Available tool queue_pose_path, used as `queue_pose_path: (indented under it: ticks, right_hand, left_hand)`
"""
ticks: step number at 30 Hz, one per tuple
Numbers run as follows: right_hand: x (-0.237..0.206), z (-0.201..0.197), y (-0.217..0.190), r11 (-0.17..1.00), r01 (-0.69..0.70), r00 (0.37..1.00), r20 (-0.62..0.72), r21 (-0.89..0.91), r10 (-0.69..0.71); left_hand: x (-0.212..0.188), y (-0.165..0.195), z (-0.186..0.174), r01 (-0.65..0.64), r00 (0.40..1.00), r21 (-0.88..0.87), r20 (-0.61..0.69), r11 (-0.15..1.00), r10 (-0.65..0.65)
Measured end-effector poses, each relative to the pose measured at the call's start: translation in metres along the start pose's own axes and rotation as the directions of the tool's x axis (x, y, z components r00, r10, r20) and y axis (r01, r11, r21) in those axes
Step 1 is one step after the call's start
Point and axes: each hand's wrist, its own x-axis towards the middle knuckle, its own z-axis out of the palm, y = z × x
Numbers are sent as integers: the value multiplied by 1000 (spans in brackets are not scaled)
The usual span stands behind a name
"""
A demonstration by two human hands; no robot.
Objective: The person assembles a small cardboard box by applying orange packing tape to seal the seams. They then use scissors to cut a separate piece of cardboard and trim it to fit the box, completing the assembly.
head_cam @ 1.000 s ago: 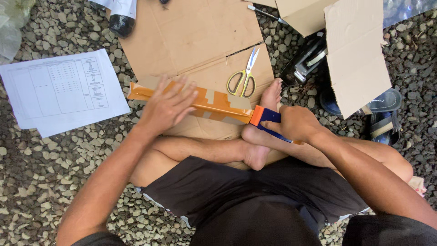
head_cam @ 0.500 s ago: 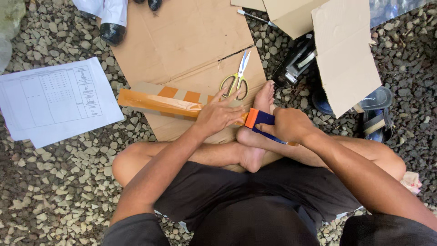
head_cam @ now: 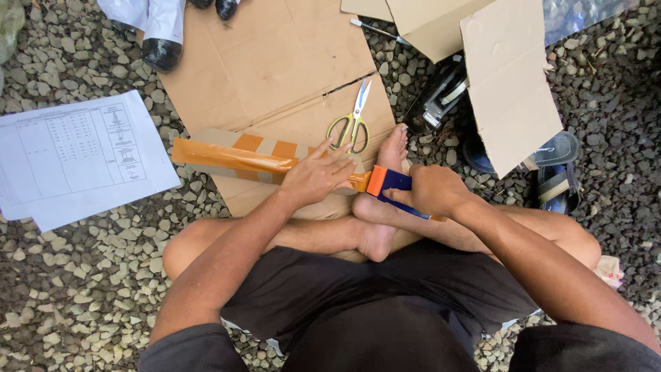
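Pressing flat, fingers spread, the left hand [head_cam: 318,178] pins the orange-taped cardboard strip [head_cam: 234,155] on the cardboard sheet [head_cam: 275,62] — the right hand [head_cam: 430,191] is closed round a blue tape dispenser [head_cam: 391,182], apparently at the strip's end — beside scissors [head_cam: 351,120].

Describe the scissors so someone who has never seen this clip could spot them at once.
Start at the large flattened brown cardboard sheet on the gravel in front of the seated person. Near its lower right corner, just beyond the left hand and beside the bare toes, lie the scissors. They alone there are metal: silver blades pointing away from the person, yellow-green handle loops.
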Motion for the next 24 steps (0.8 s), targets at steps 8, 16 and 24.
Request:
queue_pose_path:
  ticks: [8,16,24]
  right_hand:
    - [-6,-9,-9,1000,14,1000,24,26,-15]
    - [-6,-16,-14,999,-35,995,95,41,31]
    - [5,-4,-5,1000,-24,998,49,-2,24]
  left_hand:
    - [-22,-16,-7,83,995,14,50,996,-84]
    - [-66,-52,-27,130,986,60,-110,990,-122]
    - [-95,-74,-44,204,970,120,-159,972,-184]
